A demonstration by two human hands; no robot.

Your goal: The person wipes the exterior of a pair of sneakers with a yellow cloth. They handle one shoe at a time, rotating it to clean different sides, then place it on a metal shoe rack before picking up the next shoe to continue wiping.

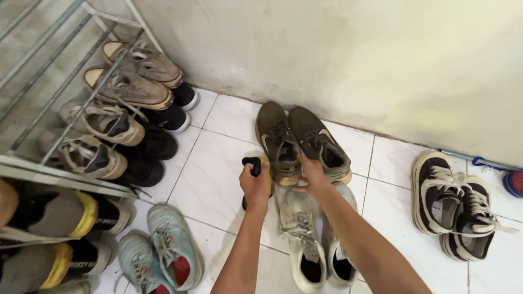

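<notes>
My left hand [256,185] is closed around a small black-and-yellow object [254,165], likely a brush or bottle, held just left of a pair of olive-brown sneakers [278,141]. My right hand [312,177] grips the heel end of the right olive sneaker [321,144], which rests against the wall's base. Below my hands lies a pair of dirty white sneakers [302,239] on the white tiled floor [218,174].
A metal shoe rack [60,81] at the left holds several beige and black shoes. Light blue sneakers [163,253] lie at the lower left. Black-and-white sneakers [455,207] sit at the right. A cream wall [354,54] runs behind.
</notes>
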